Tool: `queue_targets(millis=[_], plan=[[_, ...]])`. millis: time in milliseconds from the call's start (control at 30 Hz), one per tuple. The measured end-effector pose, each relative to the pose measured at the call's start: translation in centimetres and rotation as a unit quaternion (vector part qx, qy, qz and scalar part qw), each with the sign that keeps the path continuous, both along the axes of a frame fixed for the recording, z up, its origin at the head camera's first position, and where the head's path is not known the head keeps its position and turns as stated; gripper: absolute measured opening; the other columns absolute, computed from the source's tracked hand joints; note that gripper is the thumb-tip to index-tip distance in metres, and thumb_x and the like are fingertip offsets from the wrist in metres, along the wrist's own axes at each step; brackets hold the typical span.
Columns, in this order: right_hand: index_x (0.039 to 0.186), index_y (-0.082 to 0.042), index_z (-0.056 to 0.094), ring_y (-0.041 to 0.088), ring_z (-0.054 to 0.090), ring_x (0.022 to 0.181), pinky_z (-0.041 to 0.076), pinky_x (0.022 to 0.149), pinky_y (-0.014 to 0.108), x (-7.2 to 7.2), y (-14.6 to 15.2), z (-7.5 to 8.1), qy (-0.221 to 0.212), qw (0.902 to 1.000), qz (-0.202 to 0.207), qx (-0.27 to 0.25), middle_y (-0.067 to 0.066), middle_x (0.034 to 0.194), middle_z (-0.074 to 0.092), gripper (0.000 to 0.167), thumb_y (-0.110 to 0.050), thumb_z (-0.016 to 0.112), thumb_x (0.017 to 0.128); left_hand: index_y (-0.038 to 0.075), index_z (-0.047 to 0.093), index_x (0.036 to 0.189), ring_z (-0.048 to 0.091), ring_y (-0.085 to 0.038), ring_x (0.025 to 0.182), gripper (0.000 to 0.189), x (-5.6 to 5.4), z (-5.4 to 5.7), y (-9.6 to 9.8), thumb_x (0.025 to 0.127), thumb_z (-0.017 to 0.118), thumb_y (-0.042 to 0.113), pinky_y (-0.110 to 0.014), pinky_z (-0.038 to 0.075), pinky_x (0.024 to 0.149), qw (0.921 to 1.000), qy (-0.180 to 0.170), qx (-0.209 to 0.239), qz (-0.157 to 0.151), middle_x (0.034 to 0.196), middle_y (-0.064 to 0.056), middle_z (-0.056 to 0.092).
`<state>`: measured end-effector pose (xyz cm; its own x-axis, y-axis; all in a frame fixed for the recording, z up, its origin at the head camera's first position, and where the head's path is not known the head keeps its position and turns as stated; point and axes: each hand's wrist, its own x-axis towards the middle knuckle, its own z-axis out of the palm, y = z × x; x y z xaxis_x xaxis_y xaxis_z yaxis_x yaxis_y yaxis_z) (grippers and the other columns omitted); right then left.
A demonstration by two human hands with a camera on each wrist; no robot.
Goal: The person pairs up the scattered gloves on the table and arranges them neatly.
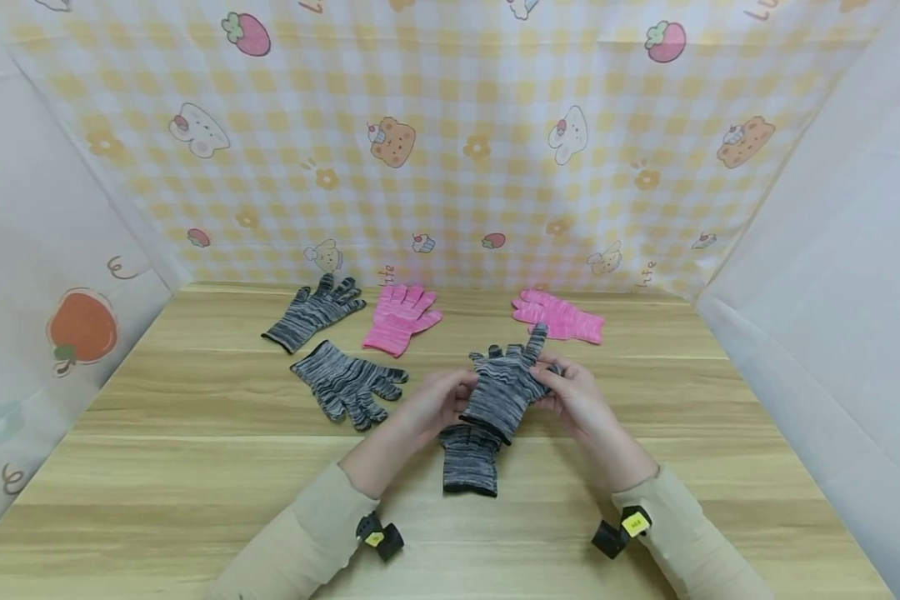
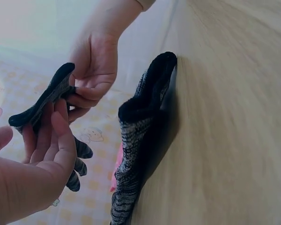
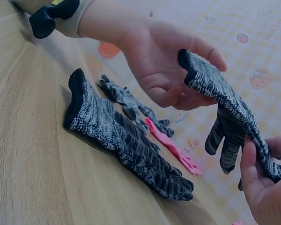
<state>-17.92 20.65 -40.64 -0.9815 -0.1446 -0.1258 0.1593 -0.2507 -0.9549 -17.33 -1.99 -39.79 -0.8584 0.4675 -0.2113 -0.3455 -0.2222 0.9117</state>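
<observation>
A grey-and-black striped knit glove (image 1: pixel 498 392) is held up over the table, its dark cuff toward the person. My right hand (image 1: pixel 576 396) pinches it at the side by the thumb, as the right wrist view also shows. On the other side, my left hand (image 1: pixel 438 404) has its fingers under the glove, and its thumb (image 3: pixel 210 54) stands away from the fabric. Below lies a second striped glove (image 1: pixel 470 467), cuff nearest the person and partly hidden by the held one. In the left wrist view, that lower glove's cuff (image 2: pixel 147 89) gapes a little.
Two more striped gloves, one farther back (image 1: pixel 311 312) and one nearer (image 1: pixel 348 383), lie left of the hands. A pink glove (image 1: pixel 401 319) is beside them, and another pink glove (image 1: pixel 562 317) lies behind the right hand. A checked curtain (image 1: pixel 450 192) hangs behind the wooden table (image 1: pixel 195 483).
</observation>
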Motion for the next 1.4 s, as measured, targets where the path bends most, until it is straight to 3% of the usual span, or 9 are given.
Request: queue_targets(millis=[133, 333, 667, 833, 1000, 1067, 1167, 1300, 1400], plan=[[0.135, 0.016, 0.029, 0.013, 0.065, 0.069, 0.055, 0.063, 0.024, 0.0, -0.1, 0.3, -0.001, 0.9999, 0.001, 0.012, 0.004, 0.089, 0.067, 0.047, 0.004, 0.050, 0.095, 0.013, 0.051, 0.074, 0.044, -0.010, 0.061, 0.018, -0.1, 0.0, -0.1, 0.091, 0.055, 0.019, -0.023, 0.040, 0.060, 0.9991, -0.001, -0.041, -0.003, 0.069, 0.003, 0.047], [0.138, 0.016, 0.028, 0.011, 0.064, 0.069, 0.055, 0.066, 0.023, 0.1, -0.2, 0.6, -0.003, 0.9992, 0.014, 0.036, 0.001, 0.085, 0.064, 0.051, 0.002, 0.052, 0.095, 0.008, 0.051, 0.080, 0.044, -0.013, 0.066, 0.015, -0.2, 0.2, -0.4, 0.089, 0.058, 0.018, -0.025, 0.045, 0.063, 0.9964, 0.011, -0.084, 0.006, 0.081, -0.003, 0.043], [0.133, 0.016, 0.033, 0.008, 0.060, 0.061, 0.052, 0.056, 0.021, 0.4, -0.4, 1.0, 0.005, 0.9978, 0.019, 0.063, 0.000, 0.081, 0.065, 0.047, 0.002, 0.054, 0.094, 0.010, 0.045, 0.071, 0.048, -0.013, 0.062, 0.025, -0.8, 0.0, -1.2, 0.093, 0.056, 0.015, -0.027, 0.049, 0.061, 0.9969, 0.036, -0.069, -0.011, 0.076, -0.002, 0.049], [0.130, 0.017, 0.037, 0.006, 0.057, 0.058, 0.049, 0.051, 0.017, 0.7, -0.7, 1.1, 0.007, 0.9972, 0.015, 0.073, -0.001, 0.081, 0.065, 0.043, 0.003, 0.055, 0.093, 0.010, 0.044, 0.075, 0.051, -0.011, 0.059, 0.024, -0.9, 0.2, -1.5, 0.094, 0.056, 0.015, -0.026, 0.051, 0.059, 0.9964, 0.037, -0.073, -0.021, 0.075, -0.001, 0.051], [0.122, 0.015, 0.043, 0.006, 0.056, 0.056, 0.049, 0.049, 0.018, 0.7, -1.0, 1.1, 0.015, 0.9956, 0.011, 0.092, -0.003, 0.080, 0.064, 0.035, 0.005, 0.056, 0.091, 0.004, 0.049, 0.096, 0.055, -0.011, 0.057, 0.012, -0.9, 0.3, -1.9, 0.095, 0.055, 0.015, -0.026, 0.052, 0.058, 0.9954, 0.033, -0.084, -0.032, 0.077, -0.003, 0.053], [0.123, 0.015, 0.043, 0.006, 0.056, 0.057, 0.048, 0.049, 0.018, 0.8, -1.0, 1.0, 0.017, 0.9947, 0.014, 0.100, -0.003, 0.080, 0.064, 0.037, 0.005, 0.056, 0.091, -0.001, 0.048, 0.116, 0.058, -0.012, 0.059, 0.026, -0.9, 0.2, -2.1, 0.096, 0.054, 0.015, -0.026, 0.052, 0.059, 0.9946, 0.032, -0.093, -0.035, 0.083, -0.006, 0.056], [0.128, 0.016, 0.041, 0.006, 0.056, 0.059, 0.048, 0.049, 0.019, 0.9, -1.0, 0.9, 0.020, 0.9931, 0.024, 0.113, -0.002, 0.085, 0.063, 0.041, 0.004, 0.056, 0.092, -0.003, 0.034, 0.142, 0.062, -0.014, 0.062, 0.053, -0.8, 0.1, -2.5, 0.096, 0.055, 0.014, -0.028, 0.054, 0.062, 0.9915, 0.041, -0.117, -0.039, 0.100, -0.014, 0.061], [0.129, 0.015, 0.041, 0.007, 0.055, 0.065, 0.049, 0.049, 0.021, 1.0, -1.0, 0.5, 0.022, 0.9902, 0.040, 0.132, 0.000, 0.091, 0.060, 0.043, 0.004, 0.057, 0.091, 0.001, 0.021, 0.150, 0.065, -0.018, 0.064, 0.068, -0.5, -0.1, -3.0, 0.095, 0.059, 0.013, -0.032, 0.056, 0.065, 0.9868, 0.049, -0.146, -0.049, 0.121, -0.024, 0.058], [0.128, 0.014, 0.043, 0.008, 0.054, 0.068, 0.049, 0.049, 0.022, 1.0, -1.1, 0.2, 0.020, 0.9892, 0.047, 0.137, 0.001, 0.091, 0.059, 0.041, 0.004, 0.058, 0.091, 0.002, 0.016, 0.151, 0.066, -0.021, 0.065, 0.074, -0.3, -0.4, -3.2, 0.093, 0.061, 0.010, -0.034, 0.057, 0.064, 0.9842, 0.054, -0.156, -0.064, 0.126, -0.027, 0.055]])
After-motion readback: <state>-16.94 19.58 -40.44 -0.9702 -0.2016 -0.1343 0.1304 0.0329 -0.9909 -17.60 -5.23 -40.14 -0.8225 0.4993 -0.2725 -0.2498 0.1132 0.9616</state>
